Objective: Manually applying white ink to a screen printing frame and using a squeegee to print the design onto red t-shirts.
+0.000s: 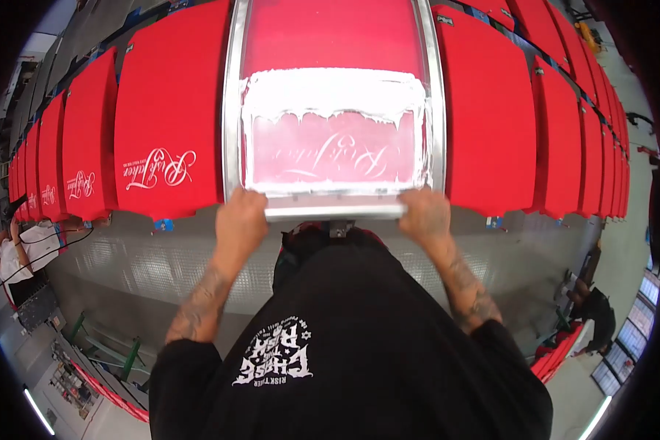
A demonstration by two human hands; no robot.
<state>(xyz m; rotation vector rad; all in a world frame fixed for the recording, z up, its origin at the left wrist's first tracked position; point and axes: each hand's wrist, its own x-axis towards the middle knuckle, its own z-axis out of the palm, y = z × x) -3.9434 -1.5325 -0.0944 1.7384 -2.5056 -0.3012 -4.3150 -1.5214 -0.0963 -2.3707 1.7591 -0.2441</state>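
Likely stiff, the frame (232,110) is suitably gripped by left hand (242,224) and right hand (426,217) at its near end (334,212); the mesh (330,37) seems delicate.

Bright, mostly even indoor light. Tube lights (39,412) glare at 8 and 4 o'clock; windows (625,346) pale at half past 3. White ink (330,88), 12 o'clock, washes out nearly to blank; metal frame (336,212) glints. Speckled shine on grey floor (125,257), 9 o'clock. Black shirt (418,352), 6 o'clock, sinks dark. Centre fairly sharp, rim soft. Fisheye bends red shirts (169,95); corners black.
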